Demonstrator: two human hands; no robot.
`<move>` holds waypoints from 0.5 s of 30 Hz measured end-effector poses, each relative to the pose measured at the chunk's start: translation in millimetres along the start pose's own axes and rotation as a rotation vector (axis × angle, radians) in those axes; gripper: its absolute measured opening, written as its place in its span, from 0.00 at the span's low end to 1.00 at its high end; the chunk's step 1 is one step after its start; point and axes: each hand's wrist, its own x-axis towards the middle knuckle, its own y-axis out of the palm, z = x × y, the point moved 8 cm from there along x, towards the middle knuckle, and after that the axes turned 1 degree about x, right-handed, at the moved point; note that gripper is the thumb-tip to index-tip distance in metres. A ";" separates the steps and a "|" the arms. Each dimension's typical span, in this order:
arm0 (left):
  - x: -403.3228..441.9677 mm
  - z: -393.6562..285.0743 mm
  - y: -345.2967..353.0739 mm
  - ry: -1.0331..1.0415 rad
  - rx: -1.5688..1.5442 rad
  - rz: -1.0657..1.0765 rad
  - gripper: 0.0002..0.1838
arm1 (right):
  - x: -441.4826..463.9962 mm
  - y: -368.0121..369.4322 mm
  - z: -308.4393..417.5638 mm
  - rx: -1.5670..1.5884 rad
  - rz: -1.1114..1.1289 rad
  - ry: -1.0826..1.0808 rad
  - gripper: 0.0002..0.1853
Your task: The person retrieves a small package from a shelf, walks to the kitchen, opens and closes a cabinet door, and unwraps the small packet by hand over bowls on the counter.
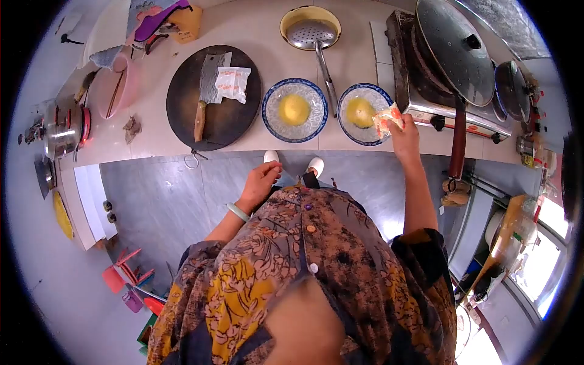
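Observation:
My right hand [404, 135] pinches a small white packet with red print [385, 120] over the right rim of a blue-rimmed bowl [378, 140]. Yellow liquid that looks like egg [359, 114] lies in that bowl, with a paler patch on it. To its left stands a matching bowl [272, 125], also with yellow liquid [294, 109]. Below the counter edge, close to my body, my left hand [258, 184] is empty, its fingers loosely bent and slightly apart. A metal skimmer's handle [326, 76] runs between the bowls.
A cleaver [213, 82] and another white packet [233, 84] lie on a round black board [182, 100]. The skimmer's head rests in a yellow enamel basin [310, 11]. At right, a lidded wok [453, 52] sits on a gas stove [429, 112], its handle [459, 137] jutting past the counter edge.

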 end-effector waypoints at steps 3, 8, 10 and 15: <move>-2.8 0.8 -0.3 -0.002 0.003 -0.005 0.14 | -2.5 -1.7 6.3 0.035 -0.001 -0.006 0.15; -7.6 1.9 0.8 0.000 -0.017 -0.013 0.13 | -2.3 3.6 4.4 0.096 -0.005 -0.011 0.15; -7.1 7.6 -0.3 -0.005 -0.016 -0.015 0.13 | 1.4 10.5 -4.6 0.112 -0.002 -0.035 0.17; -8.1 14.8 0.9 -0.035 -0.025 -0.030 0.13 | -0.9 13.7 1.5 0.077 0.019 -0.003 0.20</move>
